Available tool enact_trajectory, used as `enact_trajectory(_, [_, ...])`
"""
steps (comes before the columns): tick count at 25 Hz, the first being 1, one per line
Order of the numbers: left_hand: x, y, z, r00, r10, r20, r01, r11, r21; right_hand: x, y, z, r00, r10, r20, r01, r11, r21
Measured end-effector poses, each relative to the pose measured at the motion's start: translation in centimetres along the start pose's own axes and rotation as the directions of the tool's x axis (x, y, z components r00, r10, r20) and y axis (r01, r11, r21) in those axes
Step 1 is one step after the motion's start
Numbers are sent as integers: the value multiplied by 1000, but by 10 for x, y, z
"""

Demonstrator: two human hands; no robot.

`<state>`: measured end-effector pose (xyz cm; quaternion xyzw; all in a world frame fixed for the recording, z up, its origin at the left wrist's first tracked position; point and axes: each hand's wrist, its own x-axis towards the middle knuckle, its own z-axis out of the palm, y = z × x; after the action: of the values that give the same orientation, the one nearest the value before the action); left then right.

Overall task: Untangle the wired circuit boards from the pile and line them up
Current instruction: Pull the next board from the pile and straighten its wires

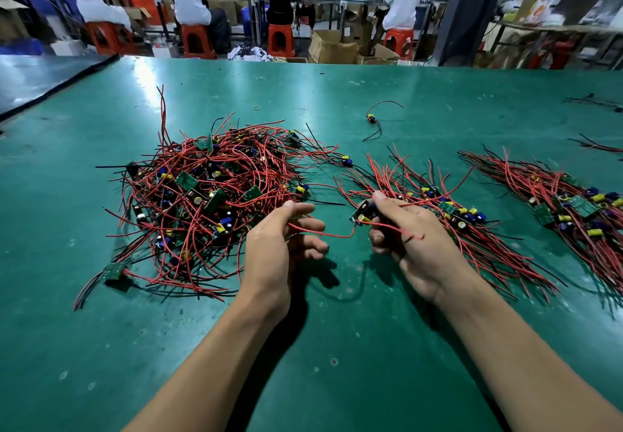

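1. Where the green mat (236, 88) covers the worktable, it looks scuffed and speckled, with glare from overhead light across its far half.
2. Beyond the table's far edge, people sit with their backs turned on red stools (195, 40) at long benches. Cardboard boxes (332, 49) stand on the floor and a dark pillar (462, 10) rises at the right.
3. On the mat to the left lies the tangled pile (209, 189) of small green boards with red and black leads running every way.
4. Just right of the pile, the right hand (414, 239) pinches one circuit board (365, 211) between thumb and curled fingers, lifted clear of the mat. The board is tilted, its long axis running from lower left to upper right, with its yellow and blue parts facing the camera.
5. From the board's lower end a red wire (323, 234) sags leftward into the left hand (279, 243), whose fingers curl loosely round it.
6. Beneath and behind the right hand lies a sorted row (448, 212): its leads lie roughly parallel, running from far left to near right, with the boards clustered near the middle.
7. Farther right, a second row (573, 206) lies at the same slant, apart from the first.
8. Well apart on the far mat sit a lone board (372, 118) with curved leads and a rubber band (257, 107).
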<state>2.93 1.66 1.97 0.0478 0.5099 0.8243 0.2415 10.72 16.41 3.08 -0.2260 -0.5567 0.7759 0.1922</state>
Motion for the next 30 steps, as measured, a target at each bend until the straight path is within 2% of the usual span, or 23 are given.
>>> enact_trajectory(4, [5, 5, -9, 975, -144, 167, 170, 974, -149, -2, 0, -3, 998, 11, 69, -13, 1000, 25])
enact_trajectory(6, [5, 2, -8, 964, -176, 201, 196, 977, -83, -3, 1, -2, 992, 30, 124, -27, 999, -33])
enact_trajectory(9, [0, -11, -1, 975, -78, 209, 46, 987, 154, -4, 5, 2, 979, 89, 186, -75, 994, -84])
enact_trajectory(12, [-2, -19, -2, 963, 4, 268, -94, 941, 324, -5, 7, 2, 973, 111, 201, -94, 991, -91])
enact_trajectory(18, [-2, -15, 1, 973, -49, 226, 4, 981, 196, -3, 1, -6, 940, 108, 324, -93, 994, -61])
enact_trajectory(20, [-2, -15, 2, 976, -65, 208, 22, 979, 200, -2, 1, -8, 936, 76, 342, -41, 993, -110])
enact_trajectory(23, [-3, -15, 2, 981, -58, 188, 15, 975, 224, -3, 5, -8, 942, 7, 336, 70, 974, -218])
enact_trajectory(30, [-3, -15, 2, 970, -47, 240, -19, 963, 268, -5, 6, -4, 955, -49, 292, 132, 952, -275])
